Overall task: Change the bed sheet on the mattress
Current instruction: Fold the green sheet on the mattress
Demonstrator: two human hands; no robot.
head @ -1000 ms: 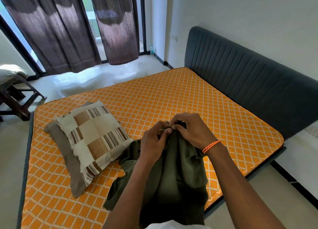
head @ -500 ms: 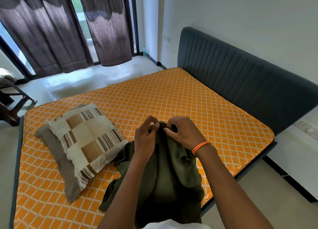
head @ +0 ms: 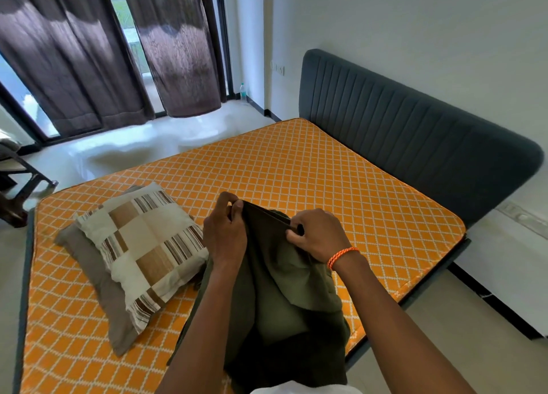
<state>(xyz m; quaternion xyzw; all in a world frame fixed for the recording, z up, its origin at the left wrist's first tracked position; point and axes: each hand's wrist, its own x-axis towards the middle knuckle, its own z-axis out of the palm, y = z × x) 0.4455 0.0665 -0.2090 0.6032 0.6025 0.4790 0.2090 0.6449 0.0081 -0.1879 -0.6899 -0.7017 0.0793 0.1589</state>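
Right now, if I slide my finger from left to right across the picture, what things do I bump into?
Chair → patchwork pillow → left hand → green sheet → right hand → orange wristband → headboard.

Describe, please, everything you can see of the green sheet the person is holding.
The green sheet is plain olive cloth, soft and creased, still bunched in loose folds. The left hand and the right hand each pinch its top edge, which runs taut between them. The rest hangs down toward the person, its lower folds lying on the bare orange mattress at the near edge, close beside the patchwork pillow.
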